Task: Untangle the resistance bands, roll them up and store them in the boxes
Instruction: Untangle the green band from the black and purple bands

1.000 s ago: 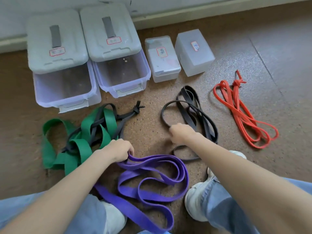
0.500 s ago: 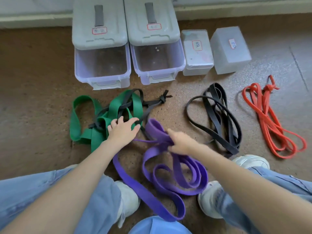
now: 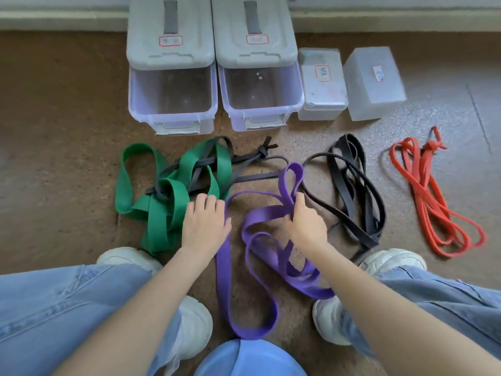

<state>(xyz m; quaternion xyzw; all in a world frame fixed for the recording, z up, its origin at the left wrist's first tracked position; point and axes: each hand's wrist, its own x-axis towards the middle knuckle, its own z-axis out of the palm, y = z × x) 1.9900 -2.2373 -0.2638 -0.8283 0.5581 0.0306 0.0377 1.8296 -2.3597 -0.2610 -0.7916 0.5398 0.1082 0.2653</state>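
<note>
A purple band (image 3: pixel 267 213) lies looped on the floor between my feet. My right hand (image 3: pixel 306 223) grips a bunch of its loops, with one loop sticking up past the fingers. My left hand (image 3: pixel 206 223) lies flat with straight fingers beside the purple band, touching the green band (image 3: pixel 165 202), which is tangled with a thin black band (image 3: pixel 244 161). A second black band (image 3: pixel 352 183) lies right of my right hand, and a red band (image 3: pixel 425 196) lies further right. Two large boxes (image 3: pixel 173 115) (image 3: pixel 260 112) stand with their lids slid back.
Two small closed translucent boxes (image 3: pixel 322 85) (image 3: pixel 374 82) stand right of the large ones, along a wall edge. My white shoes (image 3: pixel 390 261) (image 3: pixel 195 327) and jeans fill the lower frame. A blue round thing (image 3: pixel 249 359) shows at the bottom edge.
My right hand left the black band, took hold of the purple band and drew its loops up and forward. My left hand let go of the purple band and opened flat by the green band.
</note>
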